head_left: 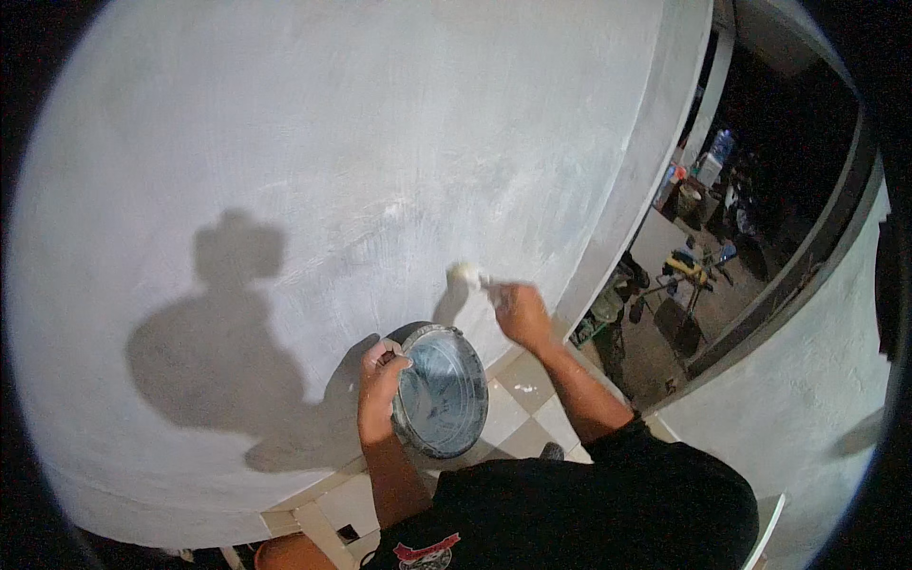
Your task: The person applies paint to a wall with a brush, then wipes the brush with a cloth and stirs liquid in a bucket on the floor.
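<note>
My left hand [382, 370] grips the rim of a dark round bucket [443, 391], thumb over the edge and fingers outside. The bucket tilts toward me, and greyish-white smears coat its inside. To its upper right, my right hand [522, 313] is closed round the handle of a paintbrush [465, 275], somewhat blurred. The brush's pale bristles are at the wall [313, 123]; whether they touch it I cannot tell. Uneven whitish strokes and patches mark the wall's surface around the brush.
Light floor tiles [532, 385] lie below the bucket. On the right, a doorway frame [788, 304] opens onto a dark space with a small table [689, 271] and cluttered items. Another pale wall [807, 456] stands at the lower right. My shadow falls on the wall at left.
</note>
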Action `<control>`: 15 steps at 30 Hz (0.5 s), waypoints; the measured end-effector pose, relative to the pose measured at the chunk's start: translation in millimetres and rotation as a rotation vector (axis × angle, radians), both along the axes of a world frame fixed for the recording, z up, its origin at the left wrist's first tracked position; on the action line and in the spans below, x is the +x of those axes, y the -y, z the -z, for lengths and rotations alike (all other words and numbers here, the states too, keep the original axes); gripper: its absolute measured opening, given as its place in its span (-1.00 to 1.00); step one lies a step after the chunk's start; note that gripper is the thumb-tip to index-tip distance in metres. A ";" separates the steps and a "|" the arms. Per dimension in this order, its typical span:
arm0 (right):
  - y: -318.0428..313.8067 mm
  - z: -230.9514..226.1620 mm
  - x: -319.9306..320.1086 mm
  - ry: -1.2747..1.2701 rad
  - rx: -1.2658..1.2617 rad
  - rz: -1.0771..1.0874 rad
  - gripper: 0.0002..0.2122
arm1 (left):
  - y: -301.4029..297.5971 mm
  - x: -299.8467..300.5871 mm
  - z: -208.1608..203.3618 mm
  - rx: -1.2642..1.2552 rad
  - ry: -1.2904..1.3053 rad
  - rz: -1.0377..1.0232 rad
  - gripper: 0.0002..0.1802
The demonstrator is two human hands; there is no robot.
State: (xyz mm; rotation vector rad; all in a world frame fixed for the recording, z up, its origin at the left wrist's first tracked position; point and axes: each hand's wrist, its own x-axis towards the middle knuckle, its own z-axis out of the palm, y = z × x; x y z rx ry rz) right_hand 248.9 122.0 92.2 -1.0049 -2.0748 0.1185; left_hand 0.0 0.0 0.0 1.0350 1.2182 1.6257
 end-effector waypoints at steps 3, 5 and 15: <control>22.5 -42.3 -1.0 -0.065 0.069 0.143 -0.71 | 2.8 10.1 0.5 0.006 0.051 0.008 -0.86; 30.8 -51.4 -25.4 -0.275 0.181 0.052 -0.77 | 11.1 -2.5 -3.5 0.027 -0.025 -0.021 -0.86; 17.2 110.8 -28.2 0.141 -0.329 0.023 -0.75 | 0.9 -2.6 15.9 -0.014 -0.020 -0.005 -0.86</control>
